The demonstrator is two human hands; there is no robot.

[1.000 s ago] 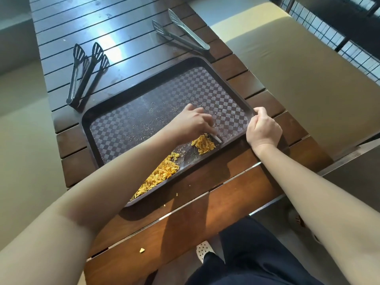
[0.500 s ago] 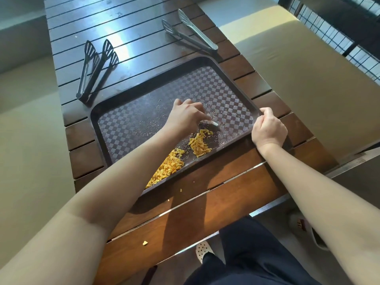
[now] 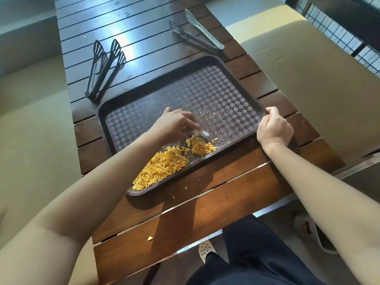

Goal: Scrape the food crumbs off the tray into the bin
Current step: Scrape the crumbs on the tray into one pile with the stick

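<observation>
- Meanwhile, the left hand (image 3: 176, 124) pinches a small pale scraper (image 3: 205, 134) over the checkered tray (image 3: 144, 120) on the bench (image 3: 205, 202).
- Right hand (image 3: 274, 128) clenches the tray's right rim.
- Orange crumbs (image 3: 164, 165) sit heaped along the near edge.

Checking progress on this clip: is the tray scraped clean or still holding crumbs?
Still holding crumbs: the tray has orange flakes piled along its near edge.

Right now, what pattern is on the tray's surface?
A dark brown checkerboard on the tray, clearest in the head view.
</observation>
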